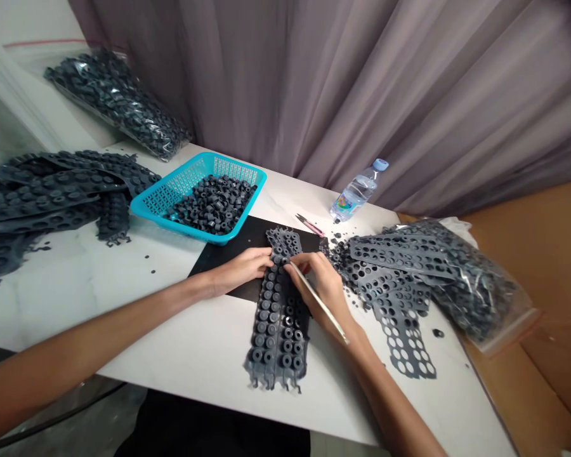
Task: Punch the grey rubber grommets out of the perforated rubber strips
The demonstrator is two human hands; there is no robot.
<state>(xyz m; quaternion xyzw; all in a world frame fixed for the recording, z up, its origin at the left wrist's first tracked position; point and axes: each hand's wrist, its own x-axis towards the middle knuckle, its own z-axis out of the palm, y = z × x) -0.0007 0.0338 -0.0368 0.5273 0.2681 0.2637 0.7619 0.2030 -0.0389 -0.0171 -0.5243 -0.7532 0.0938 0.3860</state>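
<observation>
A dark grey rubber sheet (269,311) with rows of round moulded studs lies lengthwise in front of me. Its far part rests over a black mat (238,254) and its near end on the white table. My left hand (247,266) is closed at the sheet's left edge, thumb and fingers pinching it. In my right hand (321,279) is a slim, pale, stick-like tool (321,306), held like a pen. Its tip meets the studs near the sheet's far part; my fingers partly cover that spot. The sheet's far end looks bent or twisted.
A turquoise basket (185,230) of small black rubber pieces stands behind left. Stacked studded sheets (42,190) and a filled bag (118,101) are farther left. Pink-handled snips (310,225), a water bottle (356,193), punched-out sheets (400,273) and another bag (480,292) are right.
</observation>
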